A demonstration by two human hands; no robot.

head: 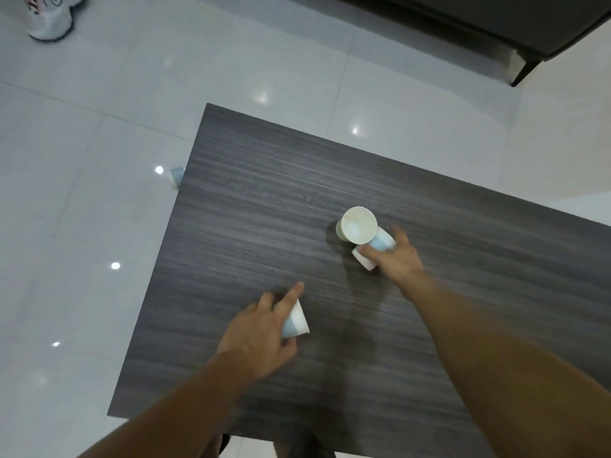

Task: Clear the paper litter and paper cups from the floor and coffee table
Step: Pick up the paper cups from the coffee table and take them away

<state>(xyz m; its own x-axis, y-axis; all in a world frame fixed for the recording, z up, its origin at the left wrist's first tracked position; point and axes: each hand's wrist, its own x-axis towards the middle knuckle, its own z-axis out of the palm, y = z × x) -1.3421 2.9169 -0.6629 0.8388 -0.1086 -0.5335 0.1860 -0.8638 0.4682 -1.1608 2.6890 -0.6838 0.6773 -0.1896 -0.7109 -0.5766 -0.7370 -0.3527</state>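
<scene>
The coffee table (251, 200), dark wood grain, fills centre and lower right of the frame. The left hand (261, 332), at lower centre, grips a blue-white cup (296, 320): thumb and fingers curled round it, index finger straight along its top. Cannot tell if this cup rests on the table or is lifted. The right hand (395, 256), at centre right, has its fingers wrapped round a second blue-white cup (375, 248), which lies tilted on its side. Just beside it, approx. touching, stands an upright pale green cup (357, 225), mouth open to the camera. At centre left a floor cup (177, 176) lies on the white tiles, partly hidden behind the table edge. Upper left: a white shoe (49, 18). Upper right: dark furniture (496, 21) w/ a thin leg.
</scene>
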